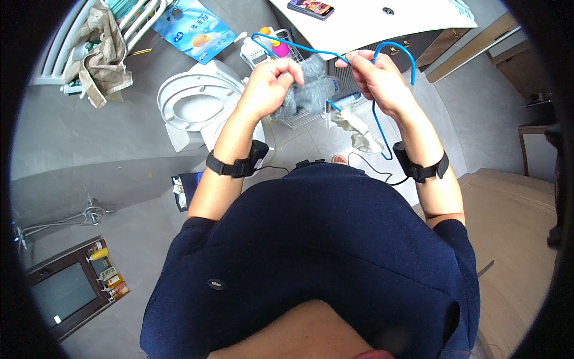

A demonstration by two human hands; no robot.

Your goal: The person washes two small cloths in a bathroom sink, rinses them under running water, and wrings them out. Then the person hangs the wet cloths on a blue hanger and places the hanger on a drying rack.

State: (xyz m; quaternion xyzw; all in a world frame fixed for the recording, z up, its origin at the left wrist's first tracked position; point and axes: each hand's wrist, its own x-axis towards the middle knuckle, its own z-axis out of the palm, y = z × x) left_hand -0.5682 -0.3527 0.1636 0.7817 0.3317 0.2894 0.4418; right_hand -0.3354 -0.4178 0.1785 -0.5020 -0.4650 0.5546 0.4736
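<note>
My right hand (379, 76) pinches a blue clothes hanger (309, 48) near the base of its hook. The hook curves off to the right, and the hanger's frame spreads left and down. My left hand (271, 85) has its fingers curled on a fuzzy grey cloth item (314, 87), which hangs by the hanger's left part. Whether the grey item is looped over the bar cannot be made out. A crumpled off-white cloth (358, 128) is draped on the lower bar, below and between my hands.
A white toilet (168, 96) with its lid raised stands at left. Behind my hands are a wire rack (307, 119) with bottles and a white countertop (358, 31) bearing a phone (310, 8). A towel rail (58, 49) holds a beige checked cloth (105, 58). Cables trail from both wristbands.
</note>
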